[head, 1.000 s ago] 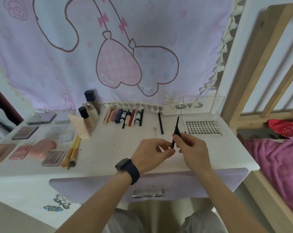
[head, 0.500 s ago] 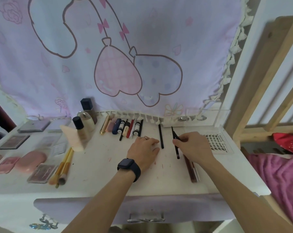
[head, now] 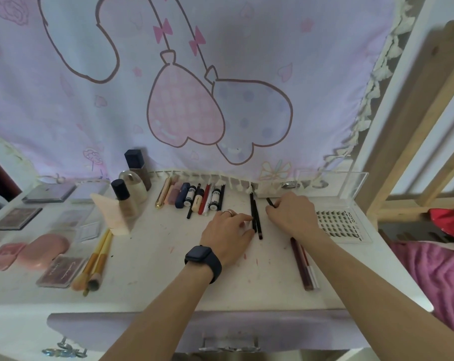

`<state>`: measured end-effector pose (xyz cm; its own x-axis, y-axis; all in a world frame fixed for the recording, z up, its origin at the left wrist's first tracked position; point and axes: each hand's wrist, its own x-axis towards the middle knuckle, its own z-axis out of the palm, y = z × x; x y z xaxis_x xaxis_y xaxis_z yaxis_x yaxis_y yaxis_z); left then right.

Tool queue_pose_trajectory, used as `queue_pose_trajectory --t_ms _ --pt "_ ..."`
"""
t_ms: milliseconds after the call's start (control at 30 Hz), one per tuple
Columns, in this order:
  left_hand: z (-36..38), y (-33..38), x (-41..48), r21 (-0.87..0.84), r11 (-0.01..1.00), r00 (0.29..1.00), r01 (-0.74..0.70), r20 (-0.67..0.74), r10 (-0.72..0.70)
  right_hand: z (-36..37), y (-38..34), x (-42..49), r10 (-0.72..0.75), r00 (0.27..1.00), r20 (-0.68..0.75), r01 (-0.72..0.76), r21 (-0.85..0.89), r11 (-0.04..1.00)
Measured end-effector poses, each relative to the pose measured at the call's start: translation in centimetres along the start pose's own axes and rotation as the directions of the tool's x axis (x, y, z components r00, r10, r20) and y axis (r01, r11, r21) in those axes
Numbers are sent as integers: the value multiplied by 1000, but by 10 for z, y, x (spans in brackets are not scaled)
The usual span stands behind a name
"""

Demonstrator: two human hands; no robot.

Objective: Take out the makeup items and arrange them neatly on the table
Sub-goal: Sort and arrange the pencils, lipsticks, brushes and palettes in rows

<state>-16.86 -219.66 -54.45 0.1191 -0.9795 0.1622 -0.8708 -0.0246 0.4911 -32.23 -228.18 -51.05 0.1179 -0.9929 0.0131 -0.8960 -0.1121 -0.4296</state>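
Fingers point(head: 242, 217) of your left hand point(head: 228, 230) lie straight against the two pencils point(head: 257, 222) mid-frame, while your right hand point(head: 291, 214), airborne a second ago, now pinches a black stick point(head: 269, 201) down beside them, growing the row.

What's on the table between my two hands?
Two thin dark pencils lie side by side between the left hand and the right hand, which pinches a small black stick; head view.

On the table point(head: 155, 246), two pencils point(head: 256, 217) lie midway between brushes point(head: 97, 259) at left and lash tray point(head: 337, 222) at right.
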Motion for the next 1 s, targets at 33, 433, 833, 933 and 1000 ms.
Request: queue_pose_trajectory --t_ms 33,433,833,933,1000 --pt "0 0 0 0 1000 1000 -3 -1 3 0 1 0 2 1000 -2 -2 -16 1000" --pt "3 3 5 71 997 999 -31 27 30 -6 4 -7 -149 984 93 151 -14 988" --pt "10 6 13 55 998 999 -34 18 33 -11 13 -15 -275 948 159 279 -5 960" --pt "10 4 14 24 999 1000 -24 21 24 -10 15 -17 -277 948 156 277 26 961" --pt "9 3 14 6 1000 1000 -16 23 16 -10 17 -19 -282 947 151 279 41 959"
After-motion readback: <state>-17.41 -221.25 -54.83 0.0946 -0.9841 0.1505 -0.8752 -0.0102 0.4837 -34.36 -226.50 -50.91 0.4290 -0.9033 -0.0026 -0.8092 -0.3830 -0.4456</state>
